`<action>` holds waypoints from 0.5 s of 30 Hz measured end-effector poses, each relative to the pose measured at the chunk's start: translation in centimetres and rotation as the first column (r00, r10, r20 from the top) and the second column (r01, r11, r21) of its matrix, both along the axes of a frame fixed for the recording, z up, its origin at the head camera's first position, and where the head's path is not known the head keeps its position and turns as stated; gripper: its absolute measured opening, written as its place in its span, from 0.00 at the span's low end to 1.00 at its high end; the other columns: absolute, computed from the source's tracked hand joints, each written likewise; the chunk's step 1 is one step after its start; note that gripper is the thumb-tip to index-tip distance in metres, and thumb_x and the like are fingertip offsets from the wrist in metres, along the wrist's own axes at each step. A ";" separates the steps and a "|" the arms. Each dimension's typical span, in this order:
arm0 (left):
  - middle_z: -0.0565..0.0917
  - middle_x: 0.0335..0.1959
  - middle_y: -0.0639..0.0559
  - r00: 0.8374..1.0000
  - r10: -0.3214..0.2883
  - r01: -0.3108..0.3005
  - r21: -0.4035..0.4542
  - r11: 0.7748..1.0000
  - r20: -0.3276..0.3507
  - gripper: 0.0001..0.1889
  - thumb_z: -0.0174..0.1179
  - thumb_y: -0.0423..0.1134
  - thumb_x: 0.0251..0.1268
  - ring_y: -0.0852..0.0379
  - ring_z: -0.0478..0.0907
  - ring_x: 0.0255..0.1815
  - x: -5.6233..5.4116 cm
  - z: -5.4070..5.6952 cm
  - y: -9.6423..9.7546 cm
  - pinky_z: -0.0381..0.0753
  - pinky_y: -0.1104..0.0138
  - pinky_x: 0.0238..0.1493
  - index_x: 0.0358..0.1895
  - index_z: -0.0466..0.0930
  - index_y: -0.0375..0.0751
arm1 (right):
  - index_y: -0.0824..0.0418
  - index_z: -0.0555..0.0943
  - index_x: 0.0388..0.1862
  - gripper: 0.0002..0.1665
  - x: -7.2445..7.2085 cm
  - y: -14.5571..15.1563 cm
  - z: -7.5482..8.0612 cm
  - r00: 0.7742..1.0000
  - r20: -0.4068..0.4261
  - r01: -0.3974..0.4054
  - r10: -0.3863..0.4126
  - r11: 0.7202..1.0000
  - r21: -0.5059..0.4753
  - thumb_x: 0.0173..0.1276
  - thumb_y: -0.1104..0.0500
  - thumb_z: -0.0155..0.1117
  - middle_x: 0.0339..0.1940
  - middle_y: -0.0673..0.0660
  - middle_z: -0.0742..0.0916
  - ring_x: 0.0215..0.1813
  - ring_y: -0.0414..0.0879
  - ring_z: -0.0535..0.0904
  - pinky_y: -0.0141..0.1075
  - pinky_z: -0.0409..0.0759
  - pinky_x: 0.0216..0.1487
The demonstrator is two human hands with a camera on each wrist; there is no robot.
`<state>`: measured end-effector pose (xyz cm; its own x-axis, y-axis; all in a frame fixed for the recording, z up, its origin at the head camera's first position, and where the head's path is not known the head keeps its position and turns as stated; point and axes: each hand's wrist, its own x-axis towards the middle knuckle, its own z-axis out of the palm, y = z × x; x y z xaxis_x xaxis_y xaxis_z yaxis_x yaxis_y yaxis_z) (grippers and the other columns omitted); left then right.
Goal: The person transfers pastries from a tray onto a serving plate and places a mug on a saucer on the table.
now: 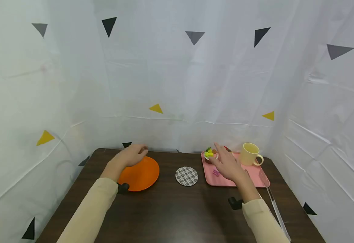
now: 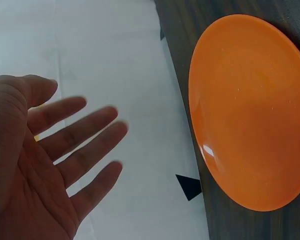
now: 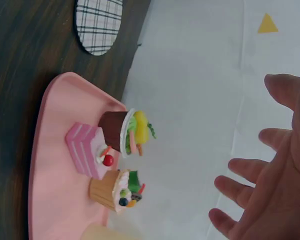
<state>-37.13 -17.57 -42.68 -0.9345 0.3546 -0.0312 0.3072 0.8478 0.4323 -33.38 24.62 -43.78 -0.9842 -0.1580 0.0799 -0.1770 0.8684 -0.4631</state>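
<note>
My left hand point(image 1: 131, 156) hovers over the far left part of an orange plate point(image 1: 143, 175), fingers spread and holding nothing in the left wrist view. Above a pink tray point(image 1: 222, 182) is my right hand point(image 1: 227, 164), also bare, its fingers apart. The right wrist view shows the tray's load: a brown toy cupcake point(image 3: 113, 131) with yellow and green topping, a pink toy cake slice point(image 3: 85, 150) with a cherry, and a tan toy cupcake point(image 3: 106, 191). A yellow mug point(image 1: 249, 154) stands at the tray's far right.
Between plate and tray lies a round checked coaster point(image 1: 186, 176) on the dark wooden table point(image 1: 171, 209). Tongs point(image 1: 275, 207) with a long handle lean over the tray's right edge. White curtains point(image 1: 177, 74) with triangles enclose the table's back and sides.
</note>
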 end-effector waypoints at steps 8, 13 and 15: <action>0.82 0.69 0.39 0.999 0.012 -0.015 0.109 0.994 0.032 0.20 0.49 0.46 0.89 0.37 0.79 0.69 0.0 -1.4 -2.5 0.79 0.40 0.69 0.69 0.80 0.41 | 0.53 0.50 0.91 0.52 2.0 2.2 0.3 0.998 -0.063 0.022 -0.031 0.990 -0.139 0.82 0.28 0.49 0.86 0.69 0.67 0.79 0.72 0.72 0.73 0.69 0.74; 0.83 0.65 0.35 0.998 0.030 -0.036 0.130 0.991 0.049 0.18 0.52 0.42 0.87 0.37 0.82 0.63 -0.1 -2.5 -4.3 0.82 0.42 0.65 0.66 0.81 0.36 | 0.46 0.53 0.91 0.55 3.6 3.8 -0.1 0.992 -0.025 0.117 -0.124 0.975 -0.191 0.76 0.20 0.50 0.80 0.67 0.75 0.79 0.71 0.71 0.74 0.71 0.71; 0.83 0.65 0.34 0.996 0.044 -0.053 0.125 0.991 0.074 0.18 0.53 0.41 0.86 0.37 0.82 0.62 -0.1 -3.0 -5.0 0.84 0.43 0.63 0.66 0.80 0.34 | 0.48 0.56 0.89 0.52 4.4 4.7 -0.2 0.989 -0.033 0.134 -0.142 0.974 -0.184 0.78 0.23 0.51 0.77 0.68 0.77 0.78 0.70 0.72 0.73 0.72 0.71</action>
